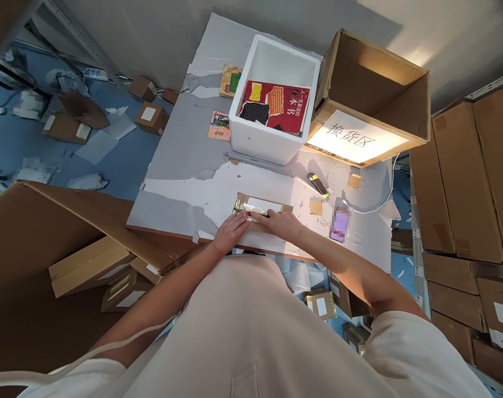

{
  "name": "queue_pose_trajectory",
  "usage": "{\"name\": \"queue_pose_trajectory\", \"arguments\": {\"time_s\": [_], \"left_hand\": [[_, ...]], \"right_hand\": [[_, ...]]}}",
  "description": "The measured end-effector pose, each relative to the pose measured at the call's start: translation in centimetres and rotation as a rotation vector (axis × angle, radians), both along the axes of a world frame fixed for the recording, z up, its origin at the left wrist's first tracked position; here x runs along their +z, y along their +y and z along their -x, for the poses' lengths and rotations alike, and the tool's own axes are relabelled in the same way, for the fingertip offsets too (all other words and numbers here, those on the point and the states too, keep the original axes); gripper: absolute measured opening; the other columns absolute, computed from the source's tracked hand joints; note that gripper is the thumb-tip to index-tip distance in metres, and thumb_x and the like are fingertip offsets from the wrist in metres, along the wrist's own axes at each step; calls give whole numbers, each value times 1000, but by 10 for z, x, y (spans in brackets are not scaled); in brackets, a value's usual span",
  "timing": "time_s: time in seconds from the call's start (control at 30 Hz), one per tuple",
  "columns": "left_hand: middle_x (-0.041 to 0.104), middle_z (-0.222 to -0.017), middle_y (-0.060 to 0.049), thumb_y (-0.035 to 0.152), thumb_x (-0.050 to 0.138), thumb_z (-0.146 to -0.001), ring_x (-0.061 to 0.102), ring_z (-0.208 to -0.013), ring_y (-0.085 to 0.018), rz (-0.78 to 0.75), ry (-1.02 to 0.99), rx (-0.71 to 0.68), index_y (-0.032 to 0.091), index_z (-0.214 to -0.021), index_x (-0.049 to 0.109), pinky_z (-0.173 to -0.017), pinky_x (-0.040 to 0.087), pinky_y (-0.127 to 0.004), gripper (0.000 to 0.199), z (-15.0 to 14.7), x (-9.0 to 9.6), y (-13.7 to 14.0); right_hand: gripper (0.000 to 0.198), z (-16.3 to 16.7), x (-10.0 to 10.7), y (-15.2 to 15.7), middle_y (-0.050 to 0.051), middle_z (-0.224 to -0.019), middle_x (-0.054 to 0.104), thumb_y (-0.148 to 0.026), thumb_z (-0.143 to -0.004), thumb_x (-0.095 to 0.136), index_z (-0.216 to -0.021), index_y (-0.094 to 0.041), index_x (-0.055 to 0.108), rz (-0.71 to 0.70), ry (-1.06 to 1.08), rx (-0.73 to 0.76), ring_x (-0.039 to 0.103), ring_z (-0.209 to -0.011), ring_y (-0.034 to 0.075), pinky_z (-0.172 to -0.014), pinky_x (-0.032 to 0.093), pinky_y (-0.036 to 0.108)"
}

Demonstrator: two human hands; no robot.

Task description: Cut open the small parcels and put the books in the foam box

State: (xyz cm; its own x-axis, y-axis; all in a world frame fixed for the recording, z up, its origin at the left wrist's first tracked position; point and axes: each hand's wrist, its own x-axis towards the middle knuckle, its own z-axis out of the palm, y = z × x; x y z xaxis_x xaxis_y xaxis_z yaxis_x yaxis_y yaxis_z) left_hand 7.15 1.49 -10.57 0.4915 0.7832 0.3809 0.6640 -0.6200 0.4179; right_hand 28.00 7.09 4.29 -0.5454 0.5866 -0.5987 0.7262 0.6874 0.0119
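Note:
A small flat cardboard box [285,208] with shiny tape and a white label lies at the table's front edge. My left hand [230,233] rests on its near left corner, fingers stretched out. Above the box my right hand [282,224] is closed around a slim black tool [260,214] with a red end; its exact kind is too small to make out. The tool's red end is close to my left fingertips, over the taped part. A black and yellow utility knife [318,185] lies on the table beyond my right hand.
Behind stand a white foam box [272,141] with a red book [276,105] inside and an open carton [371,124]. A phone [340,224] and cable lie at right. A large open carton [81,204] borders the table at left; stacked cartons [462,182] stand right.

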Motion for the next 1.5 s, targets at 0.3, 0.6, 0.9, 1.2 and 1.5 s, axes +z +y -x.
{"name": "queue_pose_trajectory", "arguments": {"time_s": [0.3, 0.6, 0.9, 1.2, 1.5], "left_hand": [[66, -120, -12, 18, 41, -95, 55, -124, -22, 18, 1, -9, 22, -121, 59, -100, 48, -47, 32, 2, -6, 0], [67, -119, -11, 16, 45, -93, 57, -121, -23, -19, 53, 6, 20, -117, 62, -99, 47, -43, 30, 1, 2, -2], [67, -118, -11, 17, 44, -92, 59, -118, -23, 12, 52, -55, 22, -118, 62, -98, 46, -42, 32, -10, 6, 1], [68, -111, -11, 15, 52, -79, 61, -105, -27, 121, 248, -32, 21, -104, 61, -89, 39, -46, 28, -35, 56, 0], [69, -105, -9, 19, 52, -82, 63, -93, -25, 36, 355, 7, 22, -102, 61, -87, 35, -47, 22, -32, 61, 13]], "right_hand": [[65, -8, -5, 3, 14, -113, 59, -18, -97, 27, -151, -41, -2, 46, -1, -31, 68, -86, 26, -67, 50, 34], [77, -93, 21, -21, 11, -107, 62, -5, -89, 36, -152, -41, 8, 37, -125, -100, 66, -73, 19, -59, 43, 26], [81, -161, 20, -67, 6, -100, 63, -3, -84, 44, -150, -42, 18, -7, -138, -199, 62, -67, 14, -52, 34, 21], [60, -191, 2, -118, 4, -96, 67, -11, -90, 44, -145, -32, 37, -173, 131, -302, 61, -72, 14, -53, 39, 22], [79, -195, 17, -104, 6, -104, 64, 6, -80, 44, -149, -30, 29, -371, 161, -169, 58, -79, 14, -62, 41, 25]]}}
